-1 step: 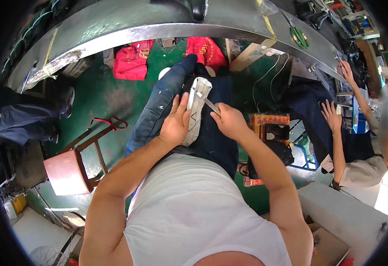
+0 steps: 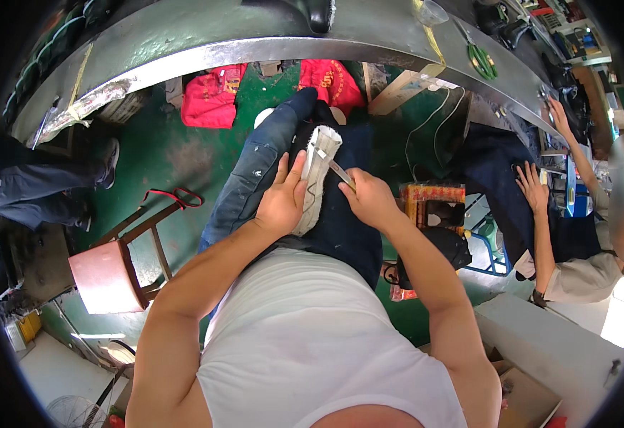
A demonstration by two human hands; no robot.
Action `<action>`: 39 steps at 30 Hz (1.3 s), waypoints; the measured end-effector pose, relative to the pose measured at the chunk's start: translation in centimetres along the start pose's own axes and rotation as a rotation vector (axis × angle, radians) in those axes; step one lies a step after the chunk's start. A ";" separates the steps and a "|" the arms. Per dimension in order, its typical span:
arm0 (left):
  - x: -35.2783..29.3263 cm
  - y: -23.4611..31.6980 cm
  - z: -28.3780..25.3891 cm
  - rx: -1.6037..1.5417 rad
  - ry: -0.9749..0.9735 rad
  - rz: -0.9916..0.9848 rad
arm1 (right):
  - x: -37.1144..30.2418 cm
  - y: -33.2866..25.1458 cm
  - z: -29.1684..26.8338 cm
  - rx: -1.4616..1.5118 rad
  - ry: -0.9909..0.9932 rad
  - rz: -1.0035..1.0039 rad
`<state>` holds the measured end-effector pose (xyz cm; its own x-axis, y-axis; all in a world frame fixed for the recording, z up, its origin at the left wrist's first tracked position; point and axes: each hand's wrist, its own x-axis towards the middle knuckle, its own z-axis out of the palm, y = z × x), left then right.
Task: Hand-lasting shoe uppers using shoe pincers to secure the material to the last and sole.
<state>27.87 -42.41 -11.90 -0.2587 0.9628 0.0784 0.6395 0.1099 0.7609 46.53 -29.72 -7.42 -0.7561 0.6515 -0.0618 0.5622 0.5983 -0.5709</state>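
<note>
A pale, off-white shoe (image 2: pixel 315 192) with a fuzzy white end and a wavy dark line lies lengthwise over my lap, its sole seemingly up. Along its left edge rests my left hand (image 2: pixel 281 203), fingers stretched out and pressed against it, the thumb lying inward. My right hand (image 2: pixel 370 201) is closed round the handle of a knife (image 2: pixel 335 167). The flat metal blade crosses the upper part of the shoe, its tip pointing up and left. Most of the handle is hidden in my right hand.
Ahead runs a metal-edged workbench (image 2: pixel 205 58) with green-handled scissors (image 2: pixel 482 61) and a black boot (image 2: pixel 318 16). A brown chair (image 2: pixel 105 277) stands left; another person's legs (image 2: pixel 48 187) are beyond it. At right sit a black bag (image 2: pixel 444 246) and a co-worker, whose hand (image 2: pixel 533 187) shows.
The shoe and both my hands have shifted only very slightly. My left hand stays on the shoe, and the knife stays in my right hand.
</note>
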 end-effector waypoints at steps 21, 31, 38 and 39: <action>0.3 0.1 -2.4 -0.045 -0.293 -0.279 | 4.0 -1.5 -1.9 -0.019 -0.248 -0.010; 1.3 0.6 -2.2 -0.278 -0.177 -0.475 | 0.3 -2.0 -1.4 0.213 -0.346 0.222; 2.0 0.7 -4.1 -0.671 -0.223 -0.457 | -0.4 0.2 -0.3 0.922 -0.066 0.517; 1.4 2.4 -5.6 -0.521 -0.186 -0.320 | 0.2 -1.4 -1.1 1.072 -0.002 0.590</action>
<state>24.97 -42.15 -6.29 -0.2182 0.9342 -0.2821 0.1034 0.3096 0.9452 45.96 -29.92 -5.71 -0.4799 0.6915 -0.5399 0.2594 -0.4761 -0.8403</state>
